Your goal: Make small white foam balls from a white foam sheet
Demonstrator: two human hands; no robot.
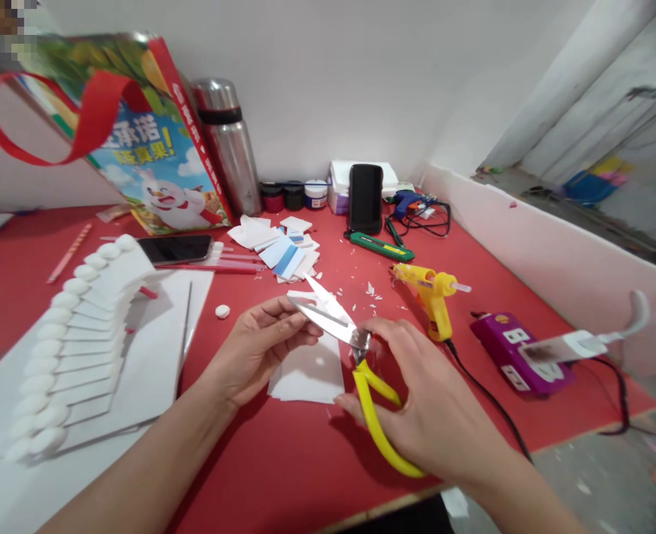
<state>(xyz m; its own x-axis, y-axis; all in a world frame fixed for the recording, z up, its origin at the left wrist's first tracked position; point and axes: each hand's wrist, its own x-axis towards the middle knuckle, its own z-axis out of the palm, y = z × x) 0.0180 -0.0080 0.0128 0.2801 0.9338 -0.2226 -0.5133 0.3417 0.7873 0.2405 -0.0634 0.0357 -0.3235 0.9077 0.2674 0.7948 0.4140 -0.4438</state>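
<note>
My right hand (pixel 416 400) is around a pair of scissors (pixel 386 437) with yellow handles; the metal blades stand apart and point away to the left. My left hand (pixel 266 341) is closed in a pinch by the lower blade's tip. Whatever its fingertips hold is too small or hidden to make out. Beneath the blades lies a stack of white card sheets (pixel 308 374) on the red tabletop. Small white scraps are scattered just beyond the scissors. A little round white piece (pixel 222 311) lies left of my left hand.
At left stands a curved white model (pixel 88 341) edged with round white pieces. Cut cards (pixel 283 248), a phone (pixel 176 249), a green cutter (pixel 382 245) and a steel flask (pixel 230 148) lie or stand farther back. A yellow glue gun (pixel 431 293) and purple box (pixel 519 352) are at right.
</note>
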